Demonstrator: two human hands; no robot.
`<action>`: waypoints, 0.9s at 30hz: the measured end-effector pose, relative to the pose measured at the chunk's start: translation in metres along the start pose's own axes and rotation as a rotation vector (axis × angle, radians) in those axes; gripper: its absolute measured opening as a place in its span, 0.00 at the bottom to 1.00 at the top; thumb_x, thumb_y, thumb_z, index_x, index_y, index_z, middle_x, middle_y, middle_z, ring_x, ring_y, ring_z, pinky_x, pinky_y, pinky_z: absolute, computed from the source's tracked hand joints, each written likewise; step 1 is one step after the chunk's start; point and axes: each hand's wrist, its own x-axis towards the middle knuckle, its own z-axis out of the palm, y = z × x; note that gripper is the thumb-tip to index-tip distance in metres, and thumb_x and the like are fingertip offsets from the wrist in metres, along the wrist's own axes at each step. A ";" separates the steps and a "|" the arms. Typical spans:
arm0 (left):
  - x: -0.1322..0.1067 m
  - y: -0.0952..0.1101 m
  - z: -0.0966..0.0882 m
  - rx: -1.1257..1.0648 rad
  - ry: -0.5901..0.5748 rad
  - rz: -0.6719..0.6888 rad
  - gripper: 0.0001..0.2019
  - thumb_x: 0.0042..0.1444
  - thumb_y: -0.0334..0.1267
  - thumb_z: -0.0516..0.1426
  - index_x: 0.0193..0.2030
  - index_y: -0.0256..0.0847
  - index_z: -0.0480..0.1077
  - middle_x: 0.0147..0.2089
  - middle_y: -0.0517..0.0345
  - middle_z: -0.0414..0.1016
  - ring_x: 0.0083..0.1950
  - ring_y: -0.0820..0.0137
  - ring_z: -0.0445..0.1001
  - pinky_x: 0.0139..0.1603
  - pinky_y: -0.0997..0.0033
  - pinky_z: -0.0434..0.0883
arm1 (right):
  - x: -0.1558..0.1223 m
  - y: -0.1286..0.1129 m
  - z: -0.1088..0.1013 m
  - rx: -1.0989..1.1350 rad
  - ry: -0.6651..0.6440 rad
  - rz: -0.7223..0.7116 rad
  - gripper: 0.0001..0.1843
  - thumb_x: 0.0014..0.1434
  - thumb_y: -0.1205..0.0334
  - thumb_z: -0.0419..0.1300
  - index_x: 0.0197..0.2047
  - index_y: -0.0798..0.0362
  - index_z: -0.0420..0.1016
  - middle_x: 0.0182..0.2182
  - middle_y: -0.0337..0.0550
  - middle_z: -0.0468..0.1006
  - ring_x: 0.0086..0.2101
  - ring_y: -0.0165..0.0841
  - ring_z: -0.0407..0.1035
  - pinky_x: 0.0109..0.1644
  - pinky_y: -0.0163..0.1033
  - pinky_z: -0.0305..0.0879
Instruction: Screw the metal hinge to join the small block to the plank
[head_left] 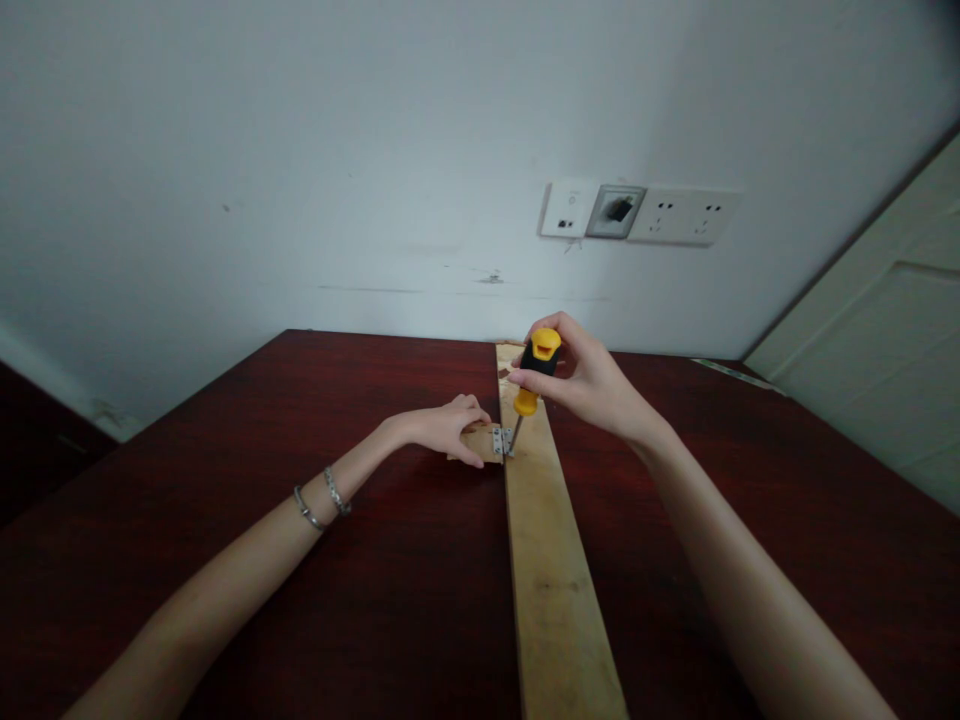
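Note:
A long wooden plank [551, 560] runs across the table from the near edge toward the wall. A small wooden block [484, 443] lies against its left side, and a metal hinge [498, 440] spans the seam between the two. My left hand [448, 430] grips the block, thumb on the near side and fingers on the far side. Above the plank, my right hand [574, 375] is closed around the yellow and black handle of a screwdriver [527, 402]. Its shaft slants down to the hinge's right leaf. The tip and any screw under it are too small to make out.
The dark red wooden table [360, 620] meets a white wall [375, 150] at the back. A row of sockets [675, 217] is set in the wall, with a black plug [619, 208] in one. A pale panelled door [892, 310] stands at the right.

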 end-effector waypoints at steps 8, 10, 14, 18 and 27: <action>0.000 0.000 0.000 0.008 0.004 0.012 0.32 0.43 0.54 0.61 0.53 0.41 0.64 0.46 0.54 0.58 0.49 0.62 0.59 0.52 0.64 0.61 | 0.001 0.005 0.010 0.314 -0.033 0.035 0.17 0.54 0.59 0.61 0.43 0.49 0.59 0.33 0.36 0.67 0.32 0.28 0.66 0.38 0.39 0.66; 0.001 0.000 0.000 0.006 0.002 0.009 0.32 0.42 0.54 0.61 0.53 0.41 0.63 0.46 0.54 0.58 0.49 0.62 0.59 0.52 0.64 0.61 | 0.000 0.005 0.008 0.350 -0.064 0.055 0.16 0.54 0.61 0.58 0.46 0.48 0.60 0.35 0.37 0.67 0.34 0.29 0.66 0.40 0.40 0.66; 0.000 0.000 0.000 0.006 0.002 0.015 0.33 0.43 0.55 0.61 0.54 0.41 0.63 0.47 0.54 0.58 0.49 0.62 0.59 0.53 0.64 0.61 | -0.002 0.003 -0.002 0.425 -0.197 0.122 0.28 0.52 0.65 0.55 0.56 0.46 0.56 0.41 0.41 0.69 0.43 0.35 0.67 0.49 0.47 0.64; 0.000 -0.001 0.001 0.005 0.008 0.022 0.33 0.43 0.55 0.60 0.54 0.40 0.63 0.46 0.54 0.58 0.49 0.62 0.59 0.52 0.64 0.61 | -0.004 -0.003 -0.013 0.320 -0.279 0.193 0.29 0.52 0.65 0.59 0.57 0.47 0.58 0.44 0.44 0.70 0.47 0.37 0.66 0.52 0.48 0.64; 0.000 -0.001 0.001 0.011 -0.016 -0.006 0.34 0.43 0.56 0.60 0.55 0.40 0.62 0.48 0.53 0.57 0.51 0.61 0.59 0.53 0.64 0.60 | 0.000 -0.001 -0.010 0.037 -0.121 0.069 0.19 0.47 0.58 0.66 0.40 0.49 0.64 0.33 0.36 0.65 0.33 0.30 0.63 0.38 0.39 0.65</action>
